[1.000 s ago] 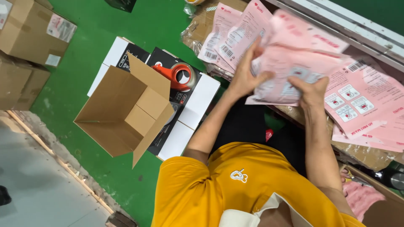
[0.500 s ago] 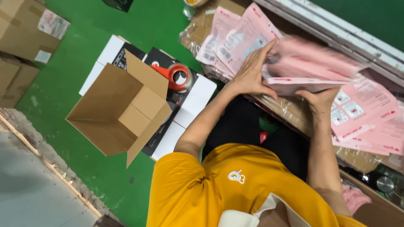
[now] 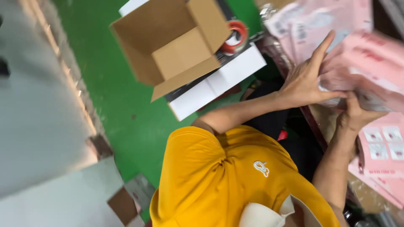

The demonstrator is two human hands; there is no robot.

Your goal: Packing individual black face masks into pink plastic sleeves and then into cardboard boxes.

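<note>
Nearest the camera, a yellow shirt point(image 3: 227, 176) is being worn. Just beyond it, a stack of pink mailer bags point(image 3: 362, 67) is being gripped at the counter point(image 3: 370, 197): the left hand point(image 3: 305, 82) is being pressed, fingers spread, against the stack's near end, while the right hand point(image 3: 357, 115) is being curled under its lower edge. The stack's long axis is running rightward from both hands. Farther left, an open cardboard box point(image 3: 172, 42) and a red tape roll point(image 3: 235, 35) are being kept above the green floor point(image 3: 113, 92).
</note>
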